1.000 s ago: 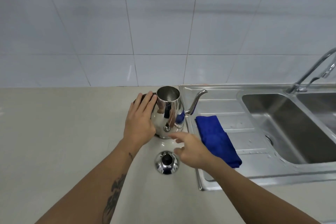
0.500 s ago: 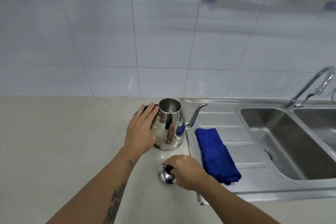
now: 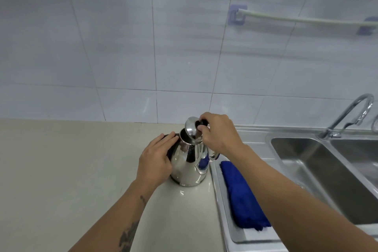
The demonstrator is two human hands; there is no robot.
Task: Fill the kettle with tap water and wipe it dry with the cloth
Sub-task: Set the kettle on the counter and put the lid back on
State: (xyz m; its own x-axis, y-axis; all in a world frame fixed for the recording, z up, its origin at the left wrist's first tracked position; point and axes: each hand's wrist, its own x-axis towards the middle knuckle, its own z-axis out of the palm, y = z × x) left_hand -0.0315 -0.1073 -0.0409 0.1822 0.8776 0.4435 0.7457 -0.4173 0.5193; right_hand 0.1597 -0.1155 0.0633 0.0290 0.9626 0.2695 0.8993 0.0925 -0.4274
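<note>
My right hand tips the lid over the kettle's mouth while my left steadies the body.

Nearest me, the blue cloth (image 3: pixel 241 196) lies folded on the steel drainboard (image 3: pixel 253 237), just right of the kettle (image 3: pixel 189 167), which stands on the beige counter (image 3: pixel 61 170). My left hand (image 3: pixel 156 161) rests flat, fingers together, on its left side by the black handle. My right hand (image 3: pixel 217 133) pinches the lid (image 3: pixel 191 128) by its black knob, tilted at the open rim. Beyond, right, are the sink (image 3: pixel 306 161) and tap (image 3: pixel 347 114).

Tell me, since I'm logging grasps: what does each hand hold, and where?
Right hand pinches the lid by its black knob; left hand rests on the kettle.
</note>
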